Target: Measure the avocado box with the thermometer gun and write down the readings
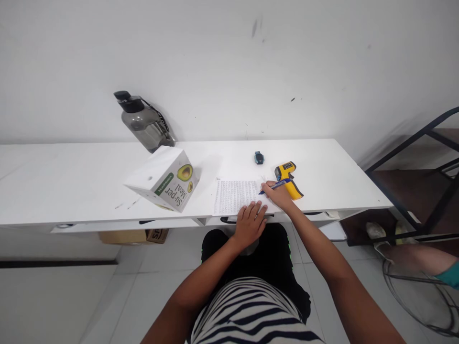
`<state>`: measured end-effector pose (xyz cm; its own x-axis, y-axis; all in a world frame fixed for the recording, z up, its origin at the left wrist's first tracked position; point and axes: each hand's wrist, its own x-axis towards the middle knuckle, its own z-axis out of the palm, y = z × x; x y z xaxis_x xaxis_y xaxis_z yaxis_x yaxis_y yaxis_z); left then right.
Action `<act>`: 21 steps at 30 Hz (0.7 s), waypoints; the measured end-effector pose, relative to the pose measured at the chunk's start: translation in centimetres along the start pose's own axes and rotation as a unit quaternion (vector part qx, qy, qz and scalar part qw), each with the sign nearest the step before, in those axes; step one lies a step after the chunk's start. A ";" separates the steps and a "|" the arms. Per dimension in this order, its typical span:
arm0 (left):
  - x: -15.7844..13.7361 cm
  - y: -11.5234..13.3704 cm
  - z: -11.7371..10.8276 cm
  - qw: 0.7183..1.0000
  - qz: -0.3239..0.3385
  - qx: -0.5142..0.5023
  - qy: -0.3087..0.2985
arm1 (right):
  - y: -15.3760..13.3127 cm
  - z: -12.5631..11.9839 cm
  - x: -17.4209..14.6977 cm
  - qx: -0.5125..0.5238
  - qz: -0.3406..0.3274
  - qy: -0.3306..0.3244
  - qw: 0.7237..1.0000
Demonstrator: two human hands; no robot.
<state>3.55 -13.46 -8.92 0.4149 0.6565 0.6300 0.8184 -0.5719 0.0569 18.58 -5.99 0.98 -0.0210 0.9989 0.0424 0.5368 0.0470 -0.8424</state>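
A sheet of paper (229, 198) lies near the front edge of the white desk, filled with rows of small handwriting. My right hand (278, 195) is closed around a blue pen (283, 182), its tip at the right side of the written rows. Across the sheet's lower edge, my left hand (251, 220) rests flat with its fingers spread. Just beyond my right hand is a yellow and black infrared thermometer (294, 188), partly hidden by the hand and pen. A small dark watch (258, 158) sits behind the paper.
The white desk (89, 181) runs along a wall. On its left stand a white Su-per Meal box (168, 181) and a grey water bottle (143, 124). A cardboard box (125, 236) is under the desk. At right are a black metal frame (405, 157) and another person's limb (419, 258).
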 end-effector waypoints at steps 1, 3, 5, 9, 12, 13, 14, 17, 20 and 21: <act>0.0 0.0 0.0 1.000 0.000 0.001 -0.001 | 0.0 0.0 0.0 0.001 -0.002 0.002 1.000; -0.1 -0.1 0.1 1.000 0.001 0.003 -0.005 | 0.0 -0.1 -0.1 0.004 -0.006 0.013 1.000; -0.2 -0.1 0.2 1.000 0.001 0.005 -0.008 | 0.0 -0.1 -0.1 0.008 -0.006 0.021 1.000; -0.2 -0.1 0.3 1.000 0.000 0.006 -0.003 | 0.0 -0.1 -0.1 0.004 -0.006 0.028 1.000; -0.1 0.0 0.1 1.000 0.000 0.004 0.000 | 0.1 -0.1 0.0 0.014 -0.009 0.030 0.999; 0.0 0.0 0.0 1.000 0.000 0.004 0.000 | 0.1 -0.1 0.0 0.019 -0.010 0.028 0.999; 0.1 0.1 0.0 1.000 0.000 0.004 0.001 | 0.1 -0.1 0.0 0.024 -0.011 0.026 0.999; 0.2 0.1 -0.2 1.000 0.003 0.006 0.010 | 0.2 -0.1 -0.1 0.031 -0.016 0.018 0.999; 0.2 0.1 -0.2 1.000 0.007 0.007 0.011 | 0.2 -0.2 -0.1 0.034 -0.032 0.018 0.999; 0.2 0.1 -0.2 1.000 0.007 0.008 0.010 | 0.1 -0.2 -0.1 0.037 -0.039 0.018 0.998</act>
<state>3.60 -13.45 -8.58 0.4192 0.6386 0.6453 0.8183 -0.5737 0.0361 18.81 -6.13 0.96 -0.0287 0.9914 0.1276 0.4713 0.1260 -0.8729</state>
